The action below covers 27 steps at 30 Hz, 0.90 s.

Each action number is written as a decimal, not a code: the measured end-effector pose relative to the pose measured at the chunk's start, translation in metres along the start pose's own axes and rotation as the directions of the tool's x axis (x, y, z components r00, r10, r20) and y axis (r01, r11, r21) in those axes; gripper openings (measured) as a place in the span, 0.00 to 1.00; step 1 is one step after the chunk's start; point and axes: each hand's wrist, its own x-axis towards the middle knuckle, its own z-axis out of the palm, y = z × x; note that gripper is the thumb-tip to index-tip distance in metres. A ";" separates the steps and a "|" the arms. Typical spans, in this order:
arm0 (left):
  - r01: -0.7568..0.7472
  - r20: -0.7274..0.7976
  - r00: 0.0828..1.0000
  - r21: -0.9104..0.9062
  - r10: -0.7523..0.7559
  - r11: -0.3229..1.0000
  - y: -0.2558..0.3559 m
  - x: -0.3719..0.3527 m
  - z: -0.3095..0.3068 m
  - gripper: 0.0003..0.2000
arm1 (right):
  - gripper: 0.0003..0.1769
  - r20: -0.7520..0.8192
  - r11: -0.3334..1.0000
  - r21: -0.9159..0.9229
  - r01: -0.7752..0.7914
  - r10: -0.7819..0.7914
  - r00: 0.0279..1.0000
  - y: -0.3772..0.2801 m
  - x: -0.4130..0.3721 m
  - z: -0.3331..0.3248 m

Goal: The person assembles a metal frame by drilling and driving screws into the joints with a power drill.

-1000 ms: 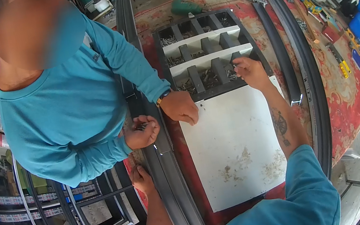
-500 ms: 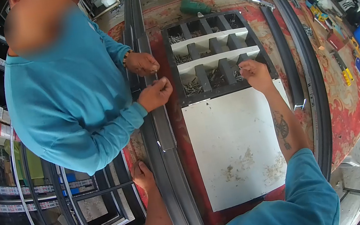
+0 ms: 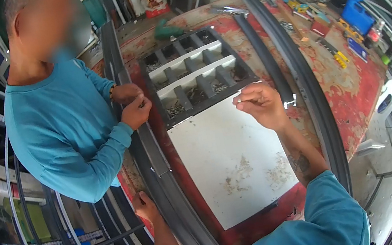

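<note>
My right hand (image 3: 261, 105) is raised over the top right of the white board (image 3: 234, 163), its fingertips pinched on a small shiny piece (image 3: 239, 100). Just beyond the board lies a dark compartment box (image 3: 167, 122) with white dividers, holding small metal screws. My left hand (image 3: 144, 206) rests at the table's left edge beside the long dark metal profiles (image 3: 166, 195); its fingers look curled, and whatever they may hold is hidden. On the left a person in a blue shirt (image 3: 61, 140) holds both hands (image 3: 135, 106) together above the profiles.
Long dark profiles (image 3: 296, 69) run along the right of the box. A green tool (image 3: 167, 29) lies behind it. Tools, a blue case (image 3: 358, 17) and a yellow-handled tool (image 3: 340, 59) lie on the red patterned cloth (image 3: 326, 95). Metal frames stand at the left.
My right hand has left the box's compartments and come back over the white board with a small piece. The view has shifted. My left hand stays at the table edge.
</note>
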 end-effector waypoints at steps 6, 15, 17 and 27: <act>0.068 0.027 0.997 -0.008 -0.068 0.998 -0.021 -0.006 0.002 0.13 | 0.27 0.015 0.981 0.165 0.103 -0.107 0.994 -0.095 -0.089 -0.011; 0.198 0.327 0.943 -0.419 -0.056 0.886 -0.051 -0.010 -0.001 0.18 | 0.19 -0.224 0.983 0.143 0.118 -0.084 0.971 -0.231 -0.313 -0.008; 0.188 0.294 0.953 -0.385 -0.073 0.904 -0.012 -0.027 -0.029 0.20 | 0.19 -0.273 0.956 0.263 0.131 -0.056 0.960 -0.260 -0.374 0.000; 0.360 0.656 0.548 -0.745 0.519 0.561 0.273 -0.257 -0.283 0.13 | 0.12 -0.524 0.861 0.375 0.345 -0.110 0.845 -0.385 -0.620 0.043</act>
